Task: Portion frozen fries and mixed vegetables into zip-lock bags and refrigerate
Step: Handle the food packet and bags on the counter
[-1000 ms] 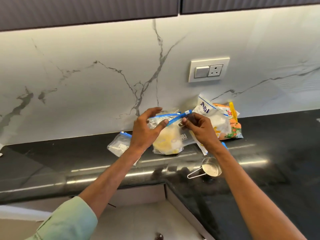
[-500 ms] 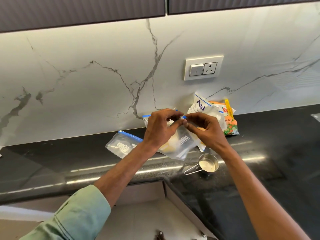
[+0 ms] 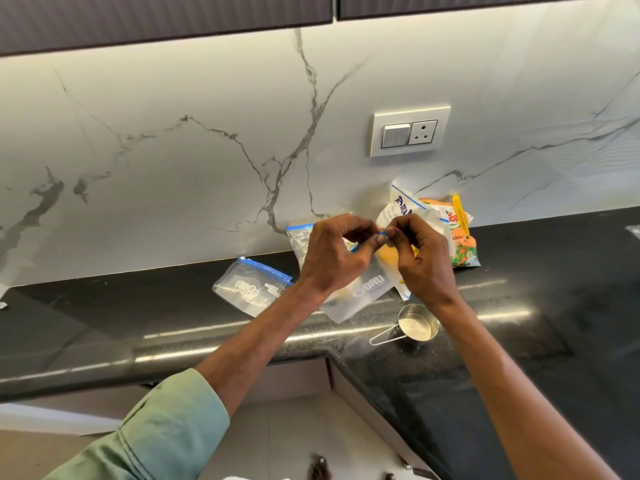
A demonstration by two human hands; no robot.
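Your left hand and right hand are both clamped on the blue zip strip of the bag, thumbs and fingertips pinching side by side. The bag hangs tilted from that pinch over the counter, with yellow pieces showing inside. An empty bag lies flat to its left, the vegetable pack leans at the wall, and a steel cup stands below your right wrist.

Looks like a home kitchen: black stone counter wrapping a corner, marble backsplash, dark cabinets overhead, a wall socket, plus frozen food packs and a steel measuring cup.
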